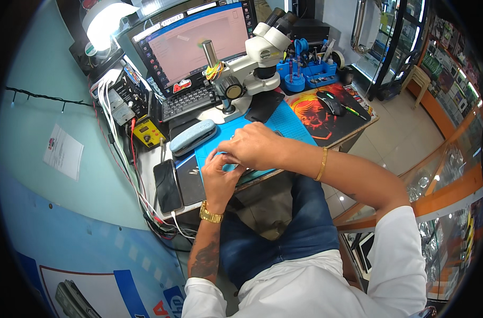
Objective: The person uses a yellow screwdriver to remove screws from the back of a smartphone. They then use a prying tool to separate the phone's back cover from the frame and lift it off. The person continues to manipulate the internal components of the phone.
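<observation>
Over the front of the blue mat (304, 132), my right hand (252, 146) is closed, its fingertips meeting those of my left hand (220, 175), whose fingers are bent. What they hold is mostly covered by my fingers; a dark edge shows beneath them. A light blue zip case (193, 137) lies just beyond my hands. A black phone (168, 186) with a white cable at its lower end lies beside my left hand. Further back on the mat, a dark slab (265, 107) lies by the white stereo microscope (265, 50).
Behind stand a monitor (188, 47) and keyboard (186, 106). Left are a yellow instrument (148, 132) and cables. At right are a blue tool holder (318, 74), a mouse (329, 103) on a patterned pad (315, 119), a wooden stool (413, 85) and display counters (437, 167).
</observation>
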The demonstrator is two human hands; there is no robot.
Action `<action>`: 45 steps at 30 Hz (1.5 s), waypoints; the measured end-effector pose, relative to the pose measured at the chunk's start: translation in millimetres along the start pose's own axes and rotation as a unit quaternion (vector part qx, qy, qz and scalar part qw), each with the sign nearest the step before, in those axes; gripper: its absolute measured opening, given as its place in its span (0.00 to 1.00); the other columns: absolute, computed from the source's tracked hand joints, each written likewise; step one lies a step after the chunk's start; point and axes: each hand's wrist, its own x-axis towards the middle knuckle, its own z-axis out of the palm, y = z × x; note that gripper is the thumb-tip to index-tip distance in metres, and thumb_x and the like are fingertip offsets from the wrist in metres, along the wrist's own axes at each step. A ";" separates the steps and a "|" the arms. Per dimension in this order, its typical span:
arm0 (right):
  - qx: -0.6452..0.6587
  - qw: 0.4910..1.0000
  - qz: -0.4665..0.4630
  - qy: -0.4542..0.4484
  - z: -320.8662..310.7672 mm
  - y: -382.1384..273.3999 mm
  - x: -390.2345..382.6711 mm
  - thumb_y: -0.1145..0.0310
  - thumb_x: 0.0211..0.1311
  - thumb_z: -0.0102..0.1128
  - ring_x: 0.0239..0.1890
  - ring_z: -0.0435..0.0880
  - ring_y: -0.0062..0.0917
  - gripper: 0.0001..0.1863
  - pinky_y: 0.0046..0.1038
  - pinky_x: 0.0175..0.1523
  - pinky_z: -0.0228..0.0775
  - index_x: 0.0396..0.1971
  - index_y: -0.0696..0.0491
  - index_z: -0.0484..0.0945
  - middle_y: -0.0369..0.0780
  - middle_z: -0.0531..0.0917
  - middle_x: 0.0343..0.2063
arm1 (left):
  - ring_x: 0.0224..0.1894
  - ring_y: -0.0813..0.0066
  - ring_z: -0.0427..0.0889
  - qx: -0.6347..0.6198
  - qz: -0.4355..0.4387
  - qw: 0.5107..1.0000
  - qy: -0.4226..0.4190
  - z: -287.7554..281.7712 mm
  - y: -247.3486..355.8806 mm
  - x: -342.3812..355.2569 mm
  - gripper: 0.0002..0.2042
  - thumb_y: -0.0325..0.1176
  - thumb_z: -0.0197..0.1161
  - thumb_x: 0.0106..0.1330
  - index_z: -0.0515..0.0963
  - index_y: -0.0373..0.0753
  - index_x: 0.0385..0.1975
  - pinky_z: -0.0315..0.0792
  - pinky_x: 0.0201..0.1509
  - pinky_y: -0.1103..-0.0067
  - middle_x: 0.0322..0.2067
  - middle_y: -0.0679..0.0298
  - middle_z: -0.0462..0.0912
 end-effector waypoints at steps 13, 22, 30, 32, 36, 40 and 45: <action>0.052 0.993 -0.043 0.092 14.4 4.1 -6.5 0.63 0.60 0.65 0.40 0.87 0.42 0.16 0.43 0.44 0.73 0.48 0.50 0.79 0.44 0.87 0.32 | 0.43 0.64 0.85 0.035 -0.068 0.997 -0.013 1.6 3.7 -5.9 0.10 0.27 0.76 0.54 0.83 0.34 0.34 0.75 0.46 0.72 0.40 0.57 0.87; 0.086 0.994 -0.013 0.065 7.2 9.1 -7.4 0.61 0.63 0.65 0.43 0.86 0.43 0.16 0.44 0.45 0.77 0.49 0.49 0.79 0.46 0.86 0.35 | 0.40 0.62 0.80 0.099 -0.029 0.991 -0.086 5.4 -9.5 -25.2 0.07 0.31 0.78 0.53 0.88 0.39 0.30 0.69 0.46 0.67 0.33 0.66 0.85; 0.079 0.997 -0.004 0.023 2.2 10.0 -7.7 0.62 0.62 0.66 0.37 0.86 0.46 0.14 0.46 0.40 0.77 0.46 0.49 0.80 0.45 0.86 0.30 | 0.37 0.66 0.80 0.126 -0.029 0.990 -0.049 11.4 -12.7 -32.6 0.07 0.34 0.78 0.54 0.88 0.40 0.29 0.66 0.46 0.69 0.31 0.67 0.85; 0.062 0.998 -0.030 0.013 4.2 11.7 -6.7 0.62 0.62 0.66 0.38 0.86 0.46 0.14 0.46 0.40 0.77 0.46 0.49 0.80 0.45 0.86 0.31 | 0.38 0.68 0.80 0.116 -0.021 0.992 -0.039 11.6 -12.0 -33.0 0.07 0.35 0.78 0.55 0.88 0.41 0.29 0.65 0.47 0.69 0.31 0.68 0.85; 0.092 0.994 -0.037 0.052 5.8 11.8 -10.3 0.62 0.62 0.66 0.38 0.86 0.46 0.14 0.46 0.40 0.77 0.46 0.49 0.80 0.46 0.86 0.31 | 0.38 0.68 0.81 0.116 -0.007 0.993 -0.036 13.6 -12.9 -32.8 0.08 0.35 0.78 0.55 0.88 0.40 0.29 0.65 0.47 0.69 0.31 0.69 0.85; 0.075 0.996 -0.024 0.034 7.0 10.5 -10.5 0.62 0.63 0.66 0.41 0.86 0.45 0.15 0.46 0.42 0.77 0.48 0.49 0.80 0.47 0.86 0.33 | 0.38 0.69 0.81 0.127 0.001 0.992 -0.029 13.7 -13.7 -34.0 0.08 0.35 0.78 0.54 0.87 0.41 0.29 0.64 0.48 0.69 0.31 0.70 0.85; 0.068 0.998 0.002 0.013 4.7 8.9 -9.2 0.62 0.63 0.67 0.42 0.86 0.45 0.17 0.46 0.43 0.77 0.50 0.49 0.79 0.48 0.86 0.36 | 0.38 0.69 0.81 0.134 0.002 0.991 -0.026 13.6 -13.0 -34.7 0.08 0.35 0.78 0.54 0.87 0.42 0.29 0.64 0.48 0.68 0.31 0.70 0.85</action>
